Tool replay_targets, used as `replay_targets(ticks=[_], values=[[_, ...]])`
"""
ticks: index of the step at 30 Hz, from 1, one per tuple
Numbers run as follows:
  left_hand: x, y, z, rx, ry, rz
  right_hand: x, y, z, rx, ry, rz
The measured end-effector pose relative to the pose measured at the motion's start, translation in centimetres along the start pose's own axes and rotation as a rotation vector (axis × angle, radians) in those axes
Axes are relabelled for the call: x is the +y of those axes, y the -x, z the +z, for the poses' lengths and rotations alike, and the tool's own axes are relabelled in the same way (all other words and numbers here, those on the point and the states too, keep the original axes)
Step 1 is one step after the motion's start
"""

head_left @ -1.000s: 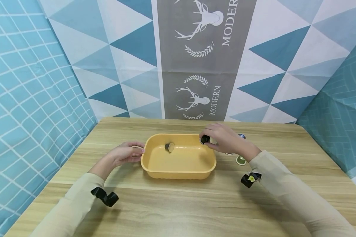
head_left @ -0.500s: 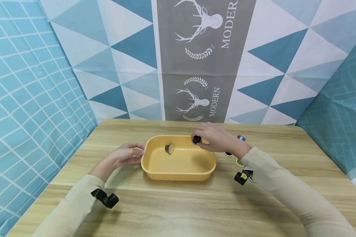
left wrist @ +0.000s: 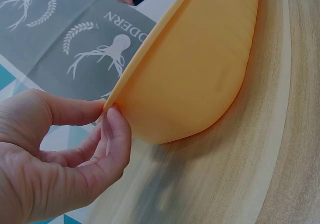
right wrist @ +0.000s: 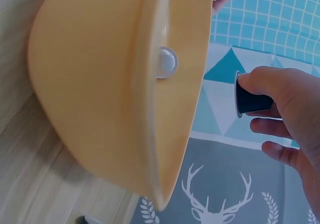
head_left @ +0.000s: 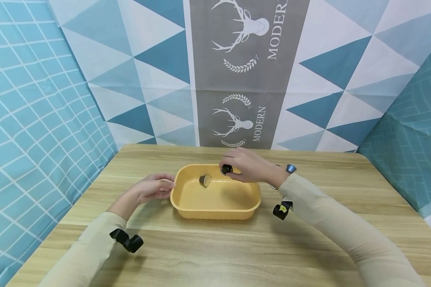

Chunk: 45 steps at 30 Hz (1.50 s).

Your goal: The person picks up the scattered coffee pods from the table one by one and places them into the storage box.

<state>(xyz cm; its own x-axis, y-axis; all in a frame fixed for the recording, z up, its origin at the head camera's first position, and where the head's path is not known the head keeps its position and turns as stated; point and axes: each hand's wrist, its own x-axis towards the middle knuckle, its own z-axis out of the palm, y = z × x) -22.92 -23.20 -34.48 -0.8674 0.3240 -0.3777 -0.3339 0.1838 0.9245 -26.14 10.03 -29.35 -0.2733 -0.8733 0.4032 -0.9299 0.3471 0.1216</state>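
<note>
Patterned cloth (head_left: pixel 165 79) hangs behind my wood-grain desk (head_left: pixel 215 251). My left hand (head_left: pixel 152 187) pinches the rim of the yellow basin (head_left: pixel 215 214); my right hand (head_left: pixel 249 165) pinches a black capsule (head_left: pixel 227 169) above it. A slack pinch could bounce that capsule off the rim; a left-hand tug might tip the basin.

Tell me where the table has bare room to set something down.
Bare tabletop lies in front of the yellow basin, between the sleeves, and right of the blue capsule. Crowded: between the basin and that capsule, where the right wrist crosses.
</note>
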Motion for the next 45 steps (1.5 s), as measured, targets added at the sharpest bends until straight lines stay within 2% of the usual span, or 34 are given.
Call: replay_targets(ticks=[6,16,29,35,39,45], values=[[0.0,-0.1,-0.1,0.008,-0.005,-0.004,0.1,-1.5,0.5,-0.038,-0.002,-0.014],[0.4,-0.1,0.1,0.004,-0.006,-0.001,0.3,-3.6,1.1,-0.045,0.021,-0.058],[0.1,-0.4,0.2,-0.006,-0.004,0.007,0.2,-5.5,2.3,-0.092,-0.059,-0.119],[-0.1,-0.3,0.1,0.002,-0.006,0.007,0.2,-6.3,3.5,-0.167,-0.091,-0.145],[-0.1,-0.2,0.1,0.002,-0.007,0.014,0.1,-6.7,4.0,-0.193,-0.069,-0.178],[-0.1,-0.1,0.0,0.006,-0.008,0.009,-0.6,-7.2,4.6,-0.283,-0.045,-0.232]])
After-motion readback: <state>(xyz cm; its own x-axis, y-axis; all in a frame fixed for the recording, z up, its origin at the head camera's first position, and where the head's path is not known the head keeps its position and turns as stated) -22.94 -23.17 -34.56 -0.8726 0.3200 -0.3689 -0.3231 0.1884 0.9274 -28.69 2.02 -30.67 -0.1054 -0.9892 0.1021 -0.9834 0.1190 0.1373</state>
